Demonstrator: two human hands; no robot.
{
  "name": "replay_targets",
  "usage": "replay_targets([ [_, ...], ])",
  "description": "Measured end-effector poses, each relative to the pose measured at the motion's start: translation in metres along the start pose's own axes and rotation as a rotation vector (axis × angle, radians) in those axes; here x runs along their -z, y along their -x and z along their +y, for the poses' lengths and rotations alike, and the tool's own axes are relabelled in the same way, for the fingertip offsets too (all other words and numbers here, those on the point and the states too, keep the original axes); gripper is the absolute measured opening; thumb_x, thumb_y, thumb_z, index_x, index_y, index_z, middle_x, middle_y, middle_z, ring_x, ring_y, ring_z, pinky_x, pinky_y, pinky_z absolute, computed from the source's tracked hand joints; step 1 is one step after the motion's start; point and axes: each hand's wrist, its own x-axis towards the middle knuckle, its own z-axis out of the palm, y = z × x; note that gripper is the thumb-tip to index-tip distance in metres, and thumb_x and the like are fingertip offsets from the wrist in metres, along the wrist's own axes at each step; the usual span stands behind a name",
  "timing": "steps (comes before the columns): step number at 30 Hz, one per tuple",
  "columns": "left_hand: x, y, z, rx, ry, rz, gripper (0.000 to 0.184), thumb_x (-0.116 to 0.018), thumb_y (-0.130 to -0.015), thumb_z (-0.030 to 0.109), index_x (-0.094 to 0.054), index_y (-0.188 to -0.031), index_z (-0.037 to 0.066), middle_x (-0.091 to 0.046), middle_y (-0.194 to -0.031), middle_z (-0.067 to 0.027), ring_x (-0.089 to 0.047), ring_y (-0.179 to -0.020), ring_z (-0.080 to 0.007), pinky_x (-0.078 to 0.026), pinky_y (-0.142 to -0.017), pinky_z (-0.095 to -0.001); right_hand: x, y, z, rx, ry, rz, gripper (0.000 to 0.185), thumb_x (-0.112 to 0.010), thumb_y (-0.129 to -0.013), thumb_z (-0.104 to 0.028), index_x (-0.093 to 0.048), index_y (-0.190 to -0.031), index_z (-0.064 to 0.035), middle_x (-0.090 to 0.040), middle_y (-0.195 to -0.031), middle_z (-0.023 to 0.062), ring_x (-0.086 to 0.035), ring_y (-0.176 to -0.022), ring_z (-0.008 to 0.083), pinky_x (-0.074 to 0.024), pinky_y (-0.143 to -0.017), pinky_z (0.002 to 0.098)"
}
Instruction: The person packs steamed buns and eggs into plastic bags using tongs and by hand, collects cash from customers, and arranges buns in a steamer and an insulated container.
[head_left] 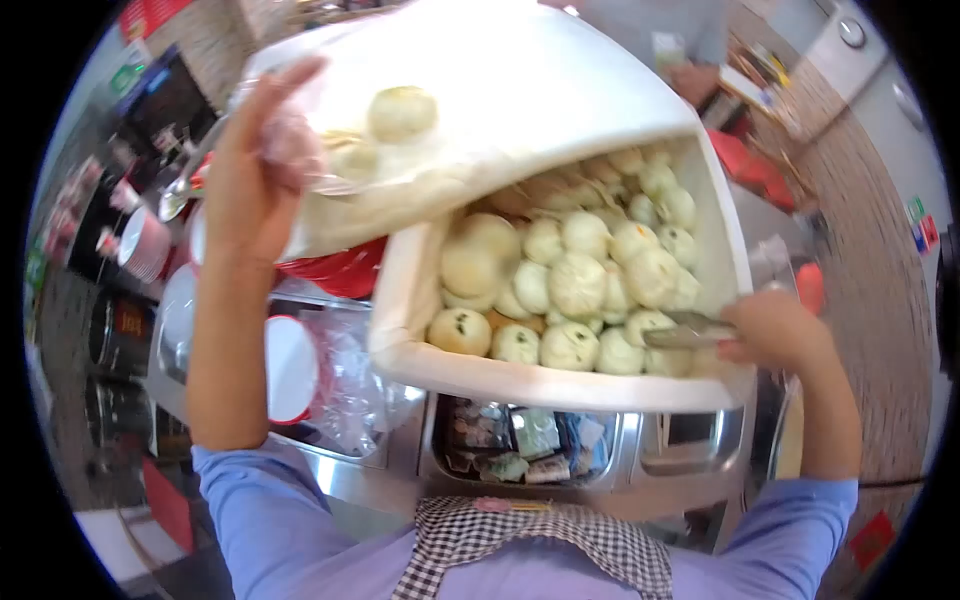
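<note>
A white foam box holds many steamed buns, some with dark spots on top. My right hand is closed around metal tongs. The tips of the tongs reach a bun near the box's front right corner; whether they grip it I cannot tell. At the upper left, my left hand is raised with its fingers round a clear plastic bag. Two pale buns show at the bag, blurred, in front of the white lid or cover lying over the back of the box.
A metal tray with banknotes and coins lies below the box. To its left are a white round lid with a red rim and clear plastic bags. Stacked cups stand at the far left. Red bags lie beside the box.
</note>
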Motion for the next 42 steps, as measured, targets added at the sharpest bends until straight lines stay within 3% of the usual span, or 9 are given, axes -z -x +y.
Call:
replay_targets([
  [15,-0.013,-0.018,0.026,-0.152,-0.046,0.13,0.032,-0.048,-0.095,0.028,-0.061,-0.103,0.001,-0.051,-0.061,0.0,-0.045,-0.051,-0.0078,-0.035,-0.047,-0.0224,0.16,-0.055,-0.045,0.596,-0.729,0.443,0.054,-0.059,-0.086,-0.047,-0.061,-0.116,-0.0026,-0.052,-0.065,-0.0032,-0.049,-0.053,0.0024,-0.0379,-0.042,0.0179],
  [21,-0.007,-0.038,0.028,-0.07,-0.14,0.161,0.023,-0.051,-0.093,0.022,-0.062,-0.094,0.001,-0.057,-0.065,-0.0019,-0.049,-0.052,-0.008,-0.038,-0.047,-0.0225,0.17,-0.137,-0.08,0.182,-0.021,1.207,0.045,-0.066,-0.079,-0.04,-0.062,-0.096,0.0013,-0.064,-0.081,0.0199,-0.062,-0.077,0.0371,-0.0498,-0.071,0.0432],
  [26,0.026,-0.055,0.024,-0.092,-0.252,0.054,0.028,-0.049,-0.094,0.018,-0.057,-0.114,0.0,-0.06,-0.084,-0.0043,-0.051,-0.061,-0.0064,-0.041,-0.052,-0.0181,0.147,-0.035,-0.06,-0.021,-0.324,0.649,0.048,-0.072,-0.073,-0.018,-0.057,-0.117,-0.0048,-0.066,-0.087,0.0133,-0.063,-0.075,0.0239,-0.0487,-0.065,0.0331],
  [28,0.061,-0.054,0.026,-0.126,-0.351,-0.067,0.029,-0.054,-0.093,0.017,-0.058,-0.115,0.0,-0.063,-0.099,-0.0091,-0.06,-0.077,-0.0104,-0.047,-0.067,-0.0204,0.098,-0.009,-0.015,0.334,-0.286,0.754,0.047,-0.077,-0.067,-0.02,-0.061,-0.108,-0.0011,-0.065,-0.098,0.0183,-0.063,-0.089,0.0333,-0.0508,-0.078,0.0392],
  [32,0.064,-0.058,0.032,-0.07,-0.468,-0.005,0.018,-0.052,-0.089,0.02,-0.047,-0.101,0.007,-0.046,-0.092,-0.0054,-0.047,-0.074,-0.0151,-0.036,-0.064,-0.0239,0.05,0.034,-0.01,0.102,-0.037,0.333,0.051,-0.078,-0.063,-0.014,-0.06,-0.109,-0.0028,-0.063,-0.096,0.0122,-0.062,-0.09,0.0286,-0.0503,-0.075,0.0375],
  [33,-0.006,-0.042,0.031,0.032,-0.24,0.029,0.021,-0.05,-0.084,0.02,-0.049,-0.067,0.008,-0.041,-0.051,0.0014,-0.035,-0.04,-0.0103,-0.025,-0.037,-0.0235,0.036,0.034,-0.007,0.084,0.028,0.291,0.055,-0.078,-0.062,-0.015,-0.058,-0.113,-0.0036,-0.061,-0.096,0.0102,-0.061,-0.088,0.0274,-0.05,-0.072,0.037],
  [35,-0.012,-0.041,0.033,0.073,-0.206,-0.165,0.014,-0.048,-0.084,0.015,-0.054,-0.074,0.007,-0.043,-0.051,0.0018,-0.037,-0.041,-0.0077,-0.026,-0.037,-0.0211,0.007,0.03,-0.002,0.071,0.103,0.234,0.057,-0.079,-0.061,-0.017,-0.057,-0.113,-0.0047,-0.06,-0.096,0.0083,-0.061,-0.087,0.0263,-0.0497,-0.069,0.0368],
  [39,-0.023,-0.039,0.034,0.077,-0.161,-0.026,0.021,-0.05,-0.081,0.008,-0.062,-0.098,0.002,-0.051,-0.059,0.0008,-0.043,-0.045,-0.0062,-0.033,-0.04,-0.0179,-0.028,-0.002,-0.008,0.067,0.205,0.161,0.038,-0.076,-0.064,-0.019,-0.059,-0.096,-0.0067,-0.06,-0.092,0.0082,-0.061,-0.089,0.0252,-0.0496,-0.069,0.0385],
  [42,-0.07,-0.046,0.036,0.201,0.03,0.586,0.021,-0.05,-0.083,0.008,-0.062,-0.099,0.001,-0.052,-0.061,0.0003,-0.042,-0.047,-0.0061,-0.033,-0.041,-0.018,-0.039,-0.012,-0.022,0.134,0.399,0.101,0.029,-0.073,-0.069,-0.019,-0.06,-0.091,-0.0068,-0.062,-0.091,0.0068,-0.062,-0.09,0.0243,-0.05,-0.07,0.0381],
])
